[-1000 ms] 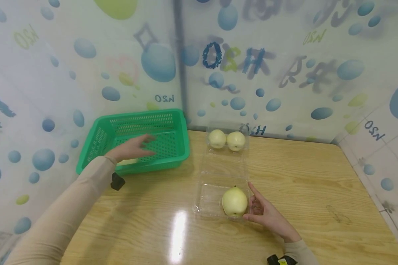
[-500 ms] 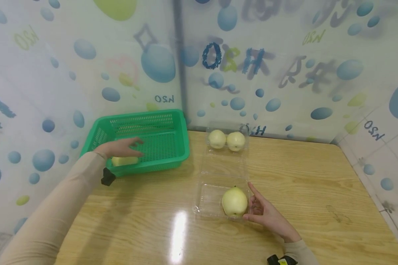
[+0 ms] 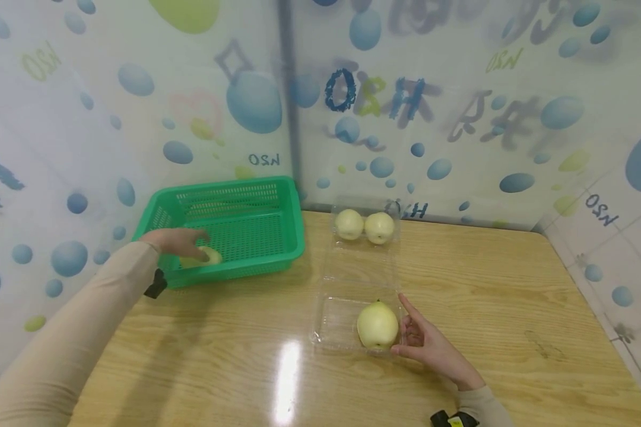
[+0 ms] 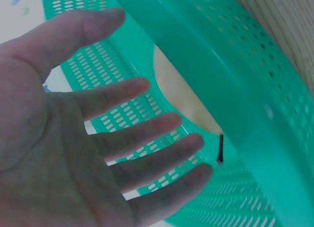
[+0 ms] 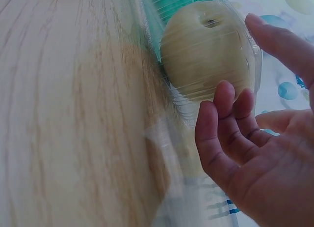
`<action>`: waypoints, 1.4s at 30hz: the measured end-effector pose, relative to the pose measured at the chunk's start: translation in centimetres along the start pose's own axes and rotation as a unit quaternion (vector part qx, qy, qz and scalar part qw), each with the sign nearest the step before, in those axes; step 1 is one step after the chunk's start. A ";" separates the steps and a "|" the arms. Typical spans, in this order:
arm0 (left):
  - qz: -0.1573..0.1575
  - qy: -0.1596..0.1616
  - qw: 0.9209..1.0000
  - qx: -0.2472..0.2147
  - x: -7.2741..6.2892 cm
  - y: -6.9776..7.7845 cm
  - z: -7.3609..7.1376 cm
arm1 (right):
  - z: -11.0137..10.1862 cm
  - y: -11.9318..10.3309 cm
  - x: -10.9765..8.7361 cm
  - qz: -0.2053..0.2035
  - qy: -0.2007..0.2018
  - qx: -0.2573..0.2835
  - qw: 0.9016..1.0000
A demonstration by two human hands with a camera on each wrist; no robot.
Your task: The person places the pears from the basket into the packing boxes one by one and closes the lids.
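In the head view my left hand reaches over the near left side of the green basket, fingers spread. Just beneath its fingertips lies a pale yellow pear. The left wrist view shows the palm bare and the pear with its dark stem, partly hidden by the rim. My right hand holds the right side of a clear plastic box, thumb at its front corner and index finger farther back. Beside that hand a pear sits in the box's near right part.
Two more pears sit side by side at the far end of the clear plastic, close to the wall. The wooden table meets a wall sheet printed with drops behind. A dark wrist camera hangs by the basket's near left corner.
My left hand has moved left and lower inside the basket, from beyond the pear to right above it. The right hand and the plastic box have stayed put.
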State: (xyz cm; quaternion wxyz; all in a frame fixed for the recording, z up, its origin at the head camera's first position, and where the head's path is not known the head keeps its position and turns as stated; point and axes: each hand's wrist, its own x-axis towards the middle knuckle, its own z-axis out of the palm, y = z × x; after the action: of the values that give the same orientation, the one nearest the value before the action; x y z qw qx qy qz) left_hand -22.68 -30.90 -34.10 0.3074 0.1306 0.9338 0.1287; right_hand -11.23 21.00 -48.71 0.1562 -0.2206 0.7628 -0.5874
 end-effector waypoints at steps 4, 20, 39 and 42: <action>-0.016 -0.023 1.000 -0.003 -0.1 -0.6 -0.2 | 0.0 0.0 0.0 -0.001 0.000 -0.002 1.000; -0.029 -0.097 0.995 0.003 1.0 -1.1 -1.2 | 0.0 -0.1 -0.1 0.004 0.000 -0.005 1.000; 0.022 -0.139 0.990 0.024 3.5 -3.5 -1.3 | -0.1 0.0 -0.2 0.006 -0.004 0.006 1.000; -0.005 -0.152 0.988 -0.014 3.5 -3.4 -1.1 | -0.1 0.0 -0.2 0.002 -0.004 0.006 1.000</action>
State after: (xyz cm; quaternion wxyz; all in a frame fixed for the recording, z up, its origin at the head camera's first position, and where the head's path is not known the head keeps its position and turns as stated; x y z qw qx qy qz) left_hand -26.64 -33.08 -36.23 0.4477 0.1400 0.8752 0.1185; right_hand -11.07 21.19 -48.67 0.1614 -0.2204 0.7589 -0.5912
